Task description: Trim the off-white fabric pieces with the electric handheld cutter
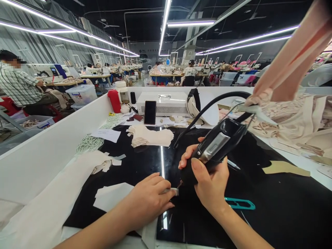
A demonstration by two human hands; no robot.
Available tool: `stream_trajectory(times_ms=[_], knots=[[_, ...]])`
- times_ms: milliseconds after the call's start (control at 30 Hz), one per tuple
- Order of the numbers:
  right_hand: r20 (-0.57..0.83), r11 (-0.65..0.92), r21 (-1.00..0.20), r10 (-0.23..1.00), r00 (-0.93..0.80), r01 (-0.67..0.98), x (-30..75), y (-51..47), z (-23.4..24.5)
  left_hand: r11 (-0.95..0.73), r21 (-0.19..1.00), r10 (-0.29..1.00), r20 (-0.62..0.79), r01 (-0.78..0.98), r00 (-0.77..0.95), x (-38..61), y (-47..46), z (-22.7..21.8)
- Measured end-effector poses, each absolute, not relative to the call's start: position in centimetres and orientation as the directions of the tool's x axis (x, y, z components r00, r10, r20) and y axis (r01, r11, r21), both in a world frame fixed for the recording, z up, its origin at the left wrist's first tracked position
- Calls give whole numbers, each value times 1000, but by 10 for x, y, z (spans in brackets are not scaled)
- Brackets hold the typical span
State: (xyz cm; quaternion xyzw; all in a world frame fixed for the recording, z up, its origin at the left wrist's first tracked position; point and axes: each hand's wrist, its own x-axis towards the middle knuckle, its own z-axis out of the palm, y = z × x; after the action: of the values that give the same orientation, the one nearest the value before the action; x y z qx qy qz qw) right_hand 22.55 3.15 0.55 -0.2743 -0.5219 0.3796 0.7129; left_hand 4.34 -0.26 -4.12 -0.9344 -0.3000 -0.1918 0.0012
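Note:
My right hand (214,181) is wrapped round a black corded hand tool (216,143) with a silver plate on its side. It is tilted, its thin tip pointing down to the left. My left hand (153,193) lies low over the shiny black work surface (145,162), thumb and fingers pinched on a small pale piece (175,191) whose kind I cannot make out. The tip is close to this piece; whether they touch I cannot tell. A white paper-like sheet (112,195) lies partly beneath my left forearm. Right of my right wrist is a teal-handled cutter (241,204).
Stacked cream fabric pieces (150,136) lie ahead, with a phone (150,112) and a white vented box (163,103) behind. Cream cloth (52,197) covers the left side; a fabric heap (298,114) fills the right. The tool's thick cable (220,98) arches overhead beside hanging pink strips (293,58).

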Motion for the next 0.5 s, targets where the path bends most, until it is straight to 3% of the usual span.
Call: stream_trajectory(times_ms=[500], knots=[[530,566,-779,824,199,-270,225,33,11,-810,159,581,344,564,738,38,-4,-37]])
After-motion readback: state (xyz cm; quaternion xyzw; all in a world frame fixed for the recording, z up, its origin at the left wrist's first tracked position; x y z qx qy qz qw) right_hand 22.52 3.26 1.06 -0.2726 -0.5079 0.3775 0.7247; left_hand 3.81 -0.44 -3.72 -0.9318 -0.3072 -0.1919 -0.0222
